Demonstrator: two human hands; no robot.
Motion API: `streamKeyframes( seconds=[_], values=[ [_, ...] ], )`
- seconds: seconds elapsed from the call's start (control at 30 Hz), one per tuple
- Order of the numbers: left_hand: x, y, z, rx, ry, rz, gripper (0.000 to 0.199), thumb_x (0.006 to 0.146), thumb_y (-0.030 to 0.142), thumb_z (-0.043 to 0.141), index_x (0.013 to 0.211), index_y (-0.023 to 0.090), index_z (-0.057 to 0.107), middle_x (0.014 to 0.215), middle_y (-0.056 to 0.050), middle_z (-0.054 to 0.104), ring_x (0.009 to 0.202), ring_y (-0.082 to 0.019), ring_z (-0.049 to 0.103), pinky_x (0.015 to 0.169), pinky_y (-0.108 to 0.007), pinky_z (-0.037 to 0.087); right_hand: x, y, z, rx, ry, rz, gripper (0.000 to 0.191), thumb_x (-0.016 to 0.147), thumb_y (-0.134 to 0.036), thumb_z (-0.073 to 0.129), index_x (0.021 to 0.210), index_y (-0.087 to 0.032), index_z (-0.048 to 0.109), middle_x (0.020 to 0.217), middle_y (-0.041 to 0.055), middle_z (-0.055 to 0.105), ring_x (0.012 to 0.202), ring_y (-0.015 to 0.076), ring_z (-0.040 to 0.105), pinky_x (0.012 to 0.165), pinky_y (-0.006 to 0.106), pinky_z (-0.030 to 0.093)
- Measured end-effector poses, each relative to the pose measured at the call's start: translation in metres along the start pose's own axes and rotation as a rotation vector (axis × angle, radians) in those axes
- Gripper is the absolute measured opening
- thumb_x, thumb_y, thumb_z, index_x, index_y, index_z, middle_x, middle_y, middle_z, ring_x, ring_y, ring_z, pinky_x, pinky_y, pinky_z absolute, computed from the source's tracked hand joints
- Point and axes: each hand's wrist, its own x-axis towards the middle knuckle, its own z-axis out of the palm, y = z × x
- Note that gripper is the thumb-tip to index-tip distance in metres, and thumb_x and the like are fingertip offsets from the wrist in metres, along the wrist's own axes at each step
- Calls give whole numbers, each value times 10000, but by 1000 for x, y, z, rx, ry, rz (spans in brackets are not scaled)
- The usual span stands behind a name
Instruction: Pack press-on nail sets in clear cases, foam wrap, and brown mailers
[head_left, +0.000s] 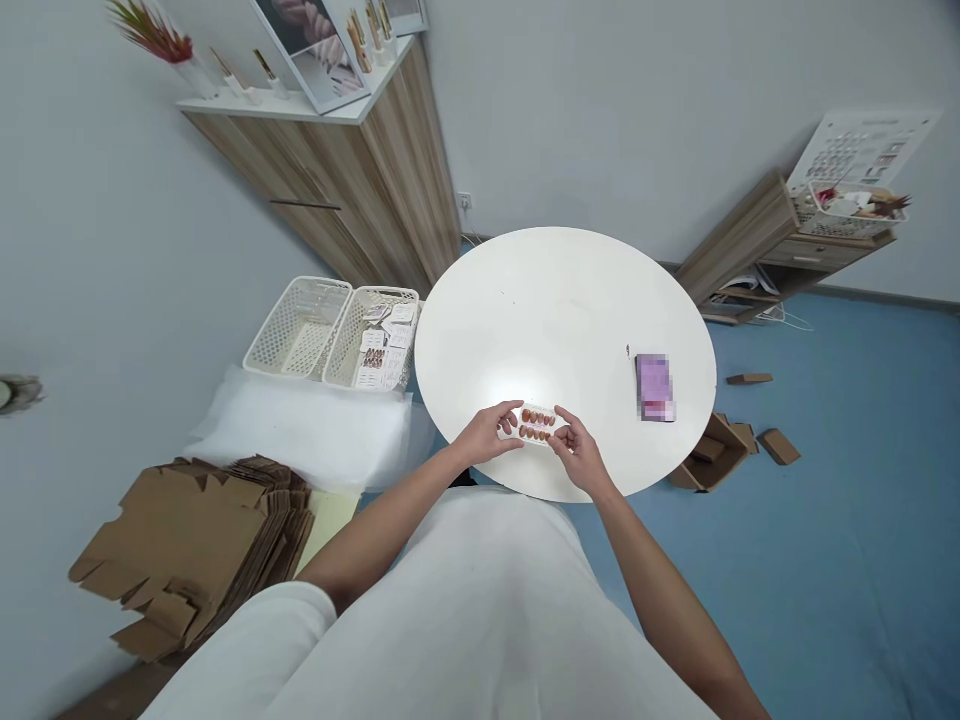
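A small white card of press-on nails (pixel 538 424), with two rows of reddish-brown nails, is held level above the near part of the round white table (pixel 555 320). My left hand (pixel 491 430) grips its left edge between thumb and fingers. On the right edge, the fingers and thumb of my right hand (pixel 577 450) are closed. A purple package (pixel 655 387), blurred in the picture, lies on the right part of the table. Just left of it is a tiny dark piece (pixel 628 350).
Left of the table stand a basket of nail cards (pixel 382 340) and another white basket (pixel 298 325). Flattened cardboard (pixel 187 540) is stacked at lower left. An open carton (pixel 709 455) sits on the floor at right. Wooden cabinets (pixel 375 170) stand behind.
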Motion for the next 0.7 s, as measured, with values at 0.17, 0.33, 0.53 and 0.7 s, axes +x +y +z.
streamKeyframes(
  seconds=[0.17, 0.33, 0.53, 0.7],
  values=[
    [-4, -14, -4, 68, 57, -58, 624, 676, 271, 649, 1246, 233, 398, 821, 8, 556, 691, -103, 508, 702, -264, 436, 16, 1, 6, -66, -125, 7, 647, 709, -312, 583, 1295, -274, 312, 824, -8, 490, 644, 106, 479, 679, 307, 453],
    [-13, -32, -23, 80, 128, -170, 602, 699, 250, 606, 1260, 228, 388, 840, 12, 556, 672, -100, 518, 712, -264, 439, 46, 2, 37, -177, -178, 35, 637, 693, -271, 579, 1281, -274, 334, 873, 2, 494, 603, 101, 458, 653, 313, 453],
    [-18, -68, -54, 133, 230, -322, 585, 684, 226, 594, 1239, 206, 410, 863, -4, 555, 659, -112, 521, 714, -282, 440, 89, 6, 86, -291, -251, 34, 605, 691, -240, 569, 1261, -270, 368, 918, 13, 494, 593, 101, 448, 652, 318, 442],
    [-14, -98, -74, 172, 245, -370, 575, 682, 176, 584, 1232, 169, 415, 871, -33, 551, 661, -122, 510, 711, -294, 442, 117, 15, 123, -385, -262, 60, 609, 683, -206, 565, 1260, -237, 375, 905, 28, 503, 629, 125, 472, 676, 333, 436]
  ],
)
